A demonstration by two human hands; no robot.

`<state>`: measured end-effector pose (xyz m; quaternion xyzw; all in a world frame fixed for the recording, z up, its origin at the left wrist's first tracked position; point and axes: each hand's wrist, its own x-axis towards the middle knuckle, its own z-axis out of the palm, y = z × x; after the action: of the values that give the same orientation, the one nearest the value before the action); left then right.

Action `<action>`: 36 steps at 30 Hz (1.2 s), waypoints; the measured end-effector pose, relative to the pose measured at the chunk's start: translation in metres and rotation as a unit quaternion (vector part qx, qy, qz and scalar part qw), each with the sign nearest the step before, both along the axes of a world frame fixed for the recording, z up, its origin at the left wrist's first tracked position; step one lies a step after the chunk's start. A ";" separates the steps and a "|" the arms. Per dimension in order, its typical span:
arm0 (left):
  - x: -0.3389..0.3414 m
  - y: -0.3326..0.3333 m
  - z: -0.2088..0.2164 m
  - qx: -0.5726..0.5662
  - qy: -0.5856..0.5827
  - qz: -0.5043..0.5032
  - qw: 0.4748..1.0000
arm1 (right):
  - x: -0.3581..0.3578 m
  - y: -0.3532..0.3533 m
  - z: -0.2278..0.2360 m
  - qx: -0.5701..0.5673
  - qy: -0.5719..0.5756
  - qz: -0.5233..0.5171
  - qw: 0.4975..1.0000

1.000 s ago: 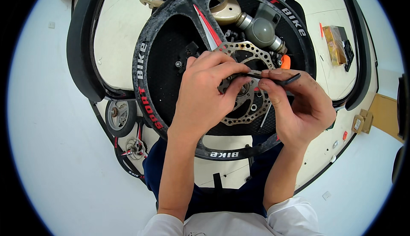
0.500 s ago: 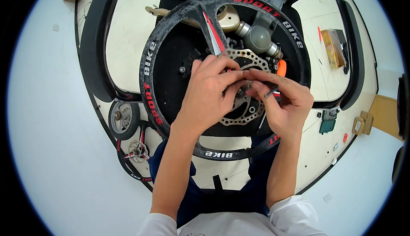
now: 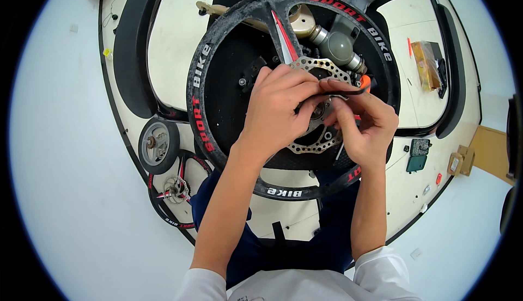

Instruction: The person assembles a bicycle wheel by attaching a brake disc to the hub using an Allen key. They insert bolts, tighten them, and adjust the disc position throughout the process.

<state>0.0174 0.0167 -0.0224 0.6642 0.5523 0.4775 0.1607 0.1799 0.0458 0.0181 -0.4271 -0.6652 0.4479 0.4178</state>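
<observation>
A black three-spoke wheel with red and white lettering lies flat over a black chair seat and above my thighs. At its hub is a silver perforated brake disc. My left hand is closed over the disc, thumb and forefinger pinched together. My right hand is closed beside it, fingertips meeting the left's. A thin, slightly curved black strip runs between the fingers of both hands; its exact kind cannot be made out. The fingers hide part of the hub. Below the right hand a thin pale rod shows.
Inside the rim lie a grey rounded metal part, an orange piece and small dark parts. Chair armrests flank the wheel. On the floor are a small tyred wheel, another spoked wheel, a green case and cardboard boxes.
The black piece, earlier jutting out by my right thumb, now lies across the fingers of both hands. My right fingers have shifted around it. The whole view has slid slightly.
</observation>
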 end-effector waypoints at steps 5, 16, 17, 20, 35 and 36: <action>-0.004 -0.001 -0.001 0.009 0.035 -0.008 0.999 | 0.002 0.000 -0.009 0.007 0.010 -0.015 1.000; -0.002 0.005 -0.001 0.003 -0.003 0.002 1.000 | -0.009 0.004 -0.010 0.014 0.057 -0.012 0.998; -0.002 0.004 -0.001 0.006 0.008 -0.005 1.000 | -0.009 0.003 -0.015 0.027 0.074 -0.007 0.997; -0.004 0.004 -0.001 0.012 0.032 -0.015 0.999 | -0.008 0.002 -0.018 0.022 0.053 -0.038 0.998; -0.002 0.004 0.005 -0.008 -0.003 -0.003 1.000 | -0.009 -0.001 -0.013 -0.019 0.108 -0.030 0.994; -0.001 0.004 0.007 -0.003 0.000 -0.006 1.000 | -0.008 -0.002 -0.011 -0.033 0.117 -0.027 0.992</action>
<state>0.0169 0.0211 -0.0156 0.6668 0.5496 0.4752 0.1659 0.1715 0.0437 0.0067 -0.4032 -0.5849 0.5051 0.4901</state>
